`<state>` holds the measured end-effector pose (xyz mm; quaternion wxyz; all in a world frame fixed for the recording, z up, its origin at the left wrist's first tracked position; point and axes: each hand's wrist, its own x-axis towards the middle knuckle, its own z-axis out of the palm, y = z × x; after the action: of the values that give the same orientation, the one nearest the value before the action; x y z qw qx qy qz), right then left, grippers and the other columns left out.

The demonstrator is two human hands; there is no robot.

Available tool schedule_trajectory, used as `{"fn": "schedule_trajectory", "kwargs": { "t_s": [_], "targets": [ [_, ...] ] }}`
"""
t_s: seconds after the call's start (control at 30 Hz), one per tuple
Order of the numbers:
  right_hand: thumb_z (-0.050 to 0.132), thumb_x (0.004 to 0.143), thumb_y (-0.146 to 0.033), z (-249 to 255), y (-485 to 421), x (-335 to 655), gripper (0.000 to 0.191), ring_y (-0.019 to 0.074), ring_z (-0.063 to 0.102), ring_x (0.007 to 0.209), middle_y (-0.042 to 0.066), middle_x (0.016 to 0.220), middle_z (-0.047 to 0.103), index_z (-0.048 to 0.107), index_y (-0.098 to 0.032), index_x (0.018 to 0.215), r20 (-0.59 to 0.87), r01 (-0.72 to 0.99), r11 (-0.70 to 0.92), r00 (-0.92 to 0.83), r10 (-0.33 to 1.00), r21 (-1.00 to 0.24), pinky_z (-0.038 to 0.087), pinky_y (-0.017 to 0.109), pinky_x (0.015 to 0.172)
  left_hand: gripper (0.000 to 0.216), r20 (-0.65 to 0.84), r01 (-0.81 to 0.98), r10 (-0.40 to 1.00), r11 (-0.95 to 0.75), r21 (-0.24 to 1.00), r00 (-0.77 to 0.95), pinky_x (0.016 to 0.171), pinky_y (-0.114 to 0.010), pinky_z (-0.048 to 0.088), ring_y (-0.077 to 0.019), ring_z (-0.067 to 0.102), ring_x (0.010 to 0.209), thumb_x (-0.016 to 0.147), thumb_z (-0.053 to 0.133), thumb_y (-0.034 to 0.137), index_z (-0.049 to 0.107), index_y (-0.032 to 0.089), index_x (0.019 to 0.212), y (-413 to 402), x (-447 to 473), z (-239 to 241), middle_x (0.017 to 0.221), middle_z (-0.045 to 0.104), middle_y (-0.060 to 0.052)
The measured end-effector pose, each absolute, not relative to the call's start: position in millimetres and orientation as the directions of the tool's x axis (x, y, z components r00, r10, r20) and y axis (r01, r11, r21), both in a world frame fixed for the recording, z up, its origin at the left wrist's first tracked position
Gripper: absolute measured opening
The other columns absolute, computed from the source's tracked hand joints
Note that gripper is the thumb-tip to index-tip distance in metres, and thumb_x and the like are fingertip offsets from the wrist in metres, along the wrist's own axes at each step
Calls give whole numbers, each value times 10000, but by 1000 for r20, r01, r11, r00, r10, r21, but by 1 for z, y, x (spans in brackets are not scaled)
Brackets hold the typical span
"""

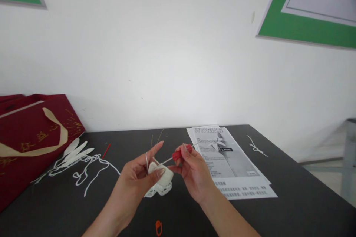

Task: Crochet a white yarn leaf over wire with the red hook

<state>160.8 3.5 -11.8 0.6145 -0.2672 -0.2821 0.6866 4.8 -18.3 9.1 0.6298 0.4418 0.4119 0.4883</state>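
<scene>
— Two bare hands work above one dark table [292,189]. What does each hold?
— The left hand [135,177], nearly closed, pinches one white crocheted piece [167,177] under its thumb, index finger raised with a strand of yarn over it. The right hand [197,173], fingers curled shut, grips one red-gripped hook [182,152].

— And the piece itself?
— Between the two hands, above the near middle of the table, the hook's shaft reaching to its upper edge. The tip is too small to make out.

— Count what lies to the left.
— At least three white petal-shaped pieces [73,152], trailing loose yarn ends [94,159], with one slim red stick [106,151] near them. A dark red bag [66,116] with a cream ribbon handle stands alongside.

— To the right?
— At least two printed sheets [236,161], overlapping, and, well apart from the hands, one knotted scrap of white yarn [254,147].

— Anything nearer the camera?
— One orange stitch marker [158,227], at the near edge of the view.
</scene>
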Motion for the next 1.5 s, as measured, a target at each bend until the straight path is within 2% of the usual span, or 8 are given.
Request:
{"fn": "schedule_trajectory", "kwargs": {
  "t_s": [0.17,0.43,0.73,0.97,1.13,1.23,1.37,1.5],
  "targets": [
    [677,796,-323,-8,3,166,187,100,539,595,-9,687,618,626,-154,737,100,-614,51,-46,994,-787,569,322,634,656,-86,-214,981,123,969,173,657,-225,407,-106,524,653,700,750,287,511,254,1310,-20,5,9,667,595,43],
    [591,875,-283,-6,3,177,164,73,568,610,-25,705,633,625,-179,752,305,-468,256,-31,952,-846,455,200,599,665,-91,-183,983,120,976,161,629,-228,403,-108,514,628,692,751,288,513,219,1309,-20,6,11,650,588,39],
    [580,882,-279,0,-5,184,144,95,559,623,-14,710,643,643,-185,793,441,-307,405,-58,895,-861,452,244,630,649,-91,-143,987,110,984,132,645,-230,422,-112,524,633,676,758,286,545,207,1284,-18,7,10,642,589,34],
    [599,867,-294,-1,-2,182,164,85,559,604,-15,702,642,648,-178,762,383,-373,350,-15,924,-859,460,223,608,608,-76,-160,989,95,982,126,640,-221,439,-111,541,627,675,755,266,577,238,1256,-19,7,10,647,603,30],
    [650,823,-294,-7,2,169,141,78,527,563,-20,673,621,651,-168,762,89,-639,54,-22,996,-767,529,250,599,585,-5,-208,995,25,978,96,622,-198,431,-93,518,624,689,747,244,580,277,1249,-20,8,8,641,563,51],
    [670,806,-289,-11,1,162,136,76,517,568,-13,673,618,660,-155,782,-30,-712,-65,-61,998,-700,551,252,605,548,56,-200,998,-52,978,13,644,-197,434,-91,515,646,687,750,243,610,279,1215,-19,8,5,672,563,51],
    [684,792,-282,-12,-1,159,128,78,530,588,-11,704,629,660,-158,772,-40,-717,-52,-33,999,-695,555,244,621,530,143,-126,986,-154,980,-89,727,-224,440,-106,528,677,681,750,247,627,272,1195,-17,9,4,678,591,49],
    [648,820,-315,-10,-4,158,134,99,572,637,-9,757,646,658,-185,789,60,-625,84,61,996,-776,549,284,678,535,176,-30,974,-182,983,-144,811,-256,423,-133,547,720,666,756,232,635,261,1186,-18,11,9,675,611,46]
  ]
}}
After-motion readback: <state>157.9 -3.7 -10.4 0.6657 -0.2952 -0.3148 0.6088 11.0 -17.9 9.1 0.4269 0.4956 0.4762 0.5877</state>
